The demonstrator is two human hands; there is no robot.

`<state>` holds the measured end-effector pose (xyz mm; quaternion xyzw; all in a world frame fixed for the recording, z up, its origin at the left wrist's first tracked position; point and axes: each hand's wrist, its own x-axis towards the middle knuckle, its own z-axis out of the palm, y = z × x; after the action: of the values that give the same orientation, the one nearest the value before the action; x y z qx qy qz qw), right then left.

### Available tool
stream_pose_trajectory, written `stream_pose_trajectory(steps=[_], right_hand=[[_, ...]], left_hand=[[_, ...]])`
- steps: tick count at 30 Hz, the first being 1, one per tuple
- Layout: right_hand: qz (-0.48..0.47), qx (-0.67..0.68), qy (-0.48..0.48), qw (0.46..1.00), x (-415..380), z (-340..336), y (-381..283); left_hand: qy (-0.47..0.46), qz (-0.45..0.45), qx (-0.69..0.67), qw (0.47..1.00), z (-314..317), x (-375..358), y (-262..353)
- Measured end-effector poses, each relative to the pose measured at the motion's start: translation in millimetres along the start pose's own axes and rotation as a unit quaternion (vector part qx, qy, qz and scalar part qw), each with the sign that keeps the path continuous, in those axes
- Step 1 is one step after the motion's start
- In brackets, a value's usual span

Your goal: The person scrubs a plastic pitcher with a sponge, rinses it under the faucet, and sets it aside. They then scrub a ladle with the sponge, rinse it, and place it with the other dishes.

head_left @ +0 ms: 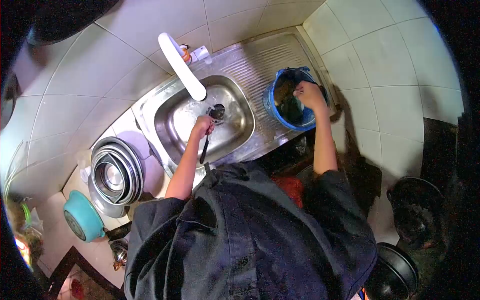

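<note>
My left hand (202,126) is closed in the steel sink (172,132), around a utensil with a thin black handle (204,150). The handle sticks out below my fist toward me; I cannot make out the utensil's other end near the dark drain (216,112). My right hand (310,95) reaches over a blue bucket (273,102) on the ribbed drainboard, its fingers pinched together. Dark contents fill part of that bucket. Whatever is between the right fingertips is too small to name.
A white faucet (182,67) arches over the sink. Nested steel bowls (131,157) stand at the left, with a teal basin (92,215) below them. Black containers (400,267) are at the lower right. Tiled walls (395,70) enclose the corner.
</note>
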<state>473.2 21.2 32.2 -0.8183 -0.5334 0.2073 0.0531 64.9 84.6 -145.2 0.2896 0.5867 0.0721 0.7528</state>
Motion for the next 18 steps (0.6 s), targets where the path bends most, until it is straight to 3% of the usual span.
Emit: stream_pose_trajectory(steps=[1, 2, 4, 5, 7, 9, 11, 13, 15, 16, 17, 18], right_hand=[[0.003, -0.087, -0.052, 0.995, 12, 15, 8], [0.004, -0.087, -0.055, 0.995, 22, 31, 14], [0.026, -0.166, -0.186, 0.968, 28, 52, 9], [0.026, -0.165, -0.187, 0.968, 27, 51, 5], [0.140, -0.124, -0.287, 0.940, 24, 45, -4], [0.114, -0.125, -0.277, 0.946, 22, 43, 1], [0.076, -0.106, -0.225, 0.966, 8, 17, -14], [0.103, -0.036, -0.181, 0.977, 12, 30, 21], [0.122, 0.136, -0.059, 0.981, 12, 37, 39], [0.207, 0.212, -0.039, 0.954, -9, 12, 4], [0.204, 0.212, -0.039, 0.955, -26, 0, -12], [0.206, 0.374, -0.024, 0.904, -40, -6, -23]], left_hand=[[0.017, -0.015, 0.014, 1.000, 3, -13, 2], [-0.022, -0.019, -0.003, 1.000, -8, -12, -5], [-0.024, -0.029, -0.029, 0.999, -21, -14, -15], [-0.026, -0.035, -0.054, 0.998, -25, -15, -19], [-0.012, -0.023, -0.062, 0.998, -32, -29, -26], [0.016, 0.052, -0.001, 0.999, -37, -51, -26], [0.074, 0.056, 0.024, 0.995, -32, -86, -12], [0.102, 0.120, 0.044, 0.987, -35, -105, -12], [0.104, 0.130, 0.031, 0.985, -40, -118, -15], [0.102, 0.116, 0.001, 0.988, -41, -127, -10], [0.099, 0.103, -0.030, 0.989, -40, -135, -6], [0.088, 0.121, -0.038, 0.988, -41, -142, -7]])
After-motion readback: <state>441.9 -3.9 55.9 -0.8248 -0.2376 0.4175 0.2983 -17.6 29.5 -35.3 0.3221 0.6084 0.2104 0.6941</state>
